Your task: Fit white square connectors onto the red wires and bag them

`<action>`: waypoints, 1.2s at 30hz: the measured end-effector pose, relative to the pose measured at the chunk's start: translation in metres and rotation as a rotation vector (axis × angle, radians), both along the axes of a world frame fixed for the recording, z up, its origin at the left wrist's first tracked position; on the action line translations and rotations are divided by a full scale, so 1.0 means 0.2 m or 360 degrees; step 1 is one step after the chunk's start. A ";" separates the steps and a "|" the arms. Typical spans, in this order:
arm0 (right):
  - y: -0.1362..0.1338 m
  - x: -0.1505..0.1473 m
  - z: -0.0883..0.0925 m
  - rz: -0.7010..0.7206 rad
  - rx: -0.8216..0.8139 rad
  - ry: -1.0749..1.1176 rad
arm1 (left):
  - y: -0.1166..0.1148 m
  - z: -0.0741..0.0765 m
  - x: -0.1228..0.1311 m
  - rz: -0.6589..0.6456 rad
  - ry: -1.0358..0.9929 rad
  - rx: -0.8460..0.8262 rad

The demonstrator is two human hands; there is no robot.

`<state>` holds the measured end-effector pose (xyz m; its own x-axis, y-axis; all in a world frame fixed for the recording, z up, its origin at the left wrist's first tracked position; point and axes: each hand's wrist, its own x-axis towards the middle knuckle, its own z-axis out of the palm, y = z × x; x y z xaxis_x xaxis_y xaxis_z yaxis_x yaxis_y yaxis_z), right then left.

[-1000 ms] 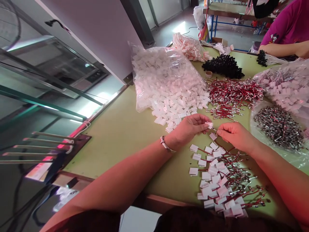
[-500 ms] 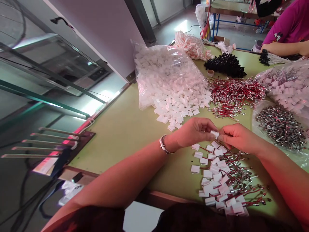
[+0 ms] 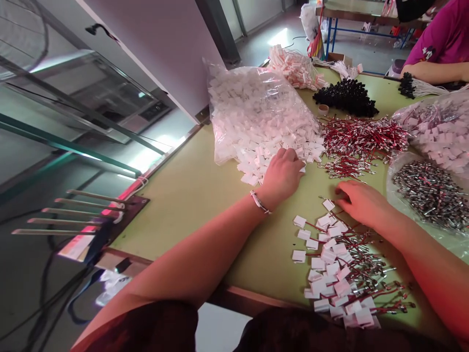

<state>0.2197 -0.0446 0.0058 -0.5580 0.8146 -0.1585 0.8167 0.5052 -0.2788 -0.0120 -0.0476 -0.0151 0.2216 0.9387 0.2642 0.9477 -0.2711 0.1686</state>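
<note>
My left hand (image 3: 281, 172), with a bracelet at the wrist, lies over the near edge of a pile of white plastic connector housings (image 3: 262, 159). Its fingers bend down onto the housings, and the back of the hand hides the fingertips. My right hand (image 3: 361, 199) is open just above the table, thumb and forefinger apart. Close to its fingertips lies a white housing (image 3: 329, 205) with a short wire. Below it spread several white housings (image 3: 331, 269) fitted on red wires, whose metal terminals (image 3: 370, 261) point right.
Behind are a clear bag of housings (image 3: 249, 98), red wires (image 3: 362, 139), black connectors (image 3: 346, 98) and a tape roll (image 3: 323, 110). At right sit a bag of metal parts (image 3: 428, 193) and another bag of housings (image 3: 439, 132). A pronged rack (image 3: 120, 215) edges the table. A co-worker's arm (image 3: 436, 72) rests opposite.
My hands have separated. The white housing they held together now lies on the table; my left hand has moved up and left to the loose pile, and my right hand has stayed nearby with fingers parted.
</note>
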 end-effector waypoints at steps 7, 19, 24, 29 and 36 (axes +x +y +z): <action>-0.09 -0.03 0.03 0.0060 0.0045 -0.0252 | 0.00 -0.02 0.00 -0.0025 0.0017 -0.0029; -0.09 -0.02 0.02 -0.0198 -0.0138 0.0097 | 0.02 0.00 -0.07 -0.0158 -0.0193 -0.0096; -0.09 0.00 -0.01 -0.0173 -0.0480 0.0508 | 0.02 0.00 -0.07 -0.0271 -0.0254 -0.0126; -0.09 0.00 0.00 -0.0208 -0.0676 0.0695 | 0.01 0.00 -0.05 -0.0296 -0.0344 -0.0011; -0.09 0.01 -0.01 -0.0190 -0.0985 0.0892 | -0.12 0.06 0.10 -0.0095 -0.1548 -0.0528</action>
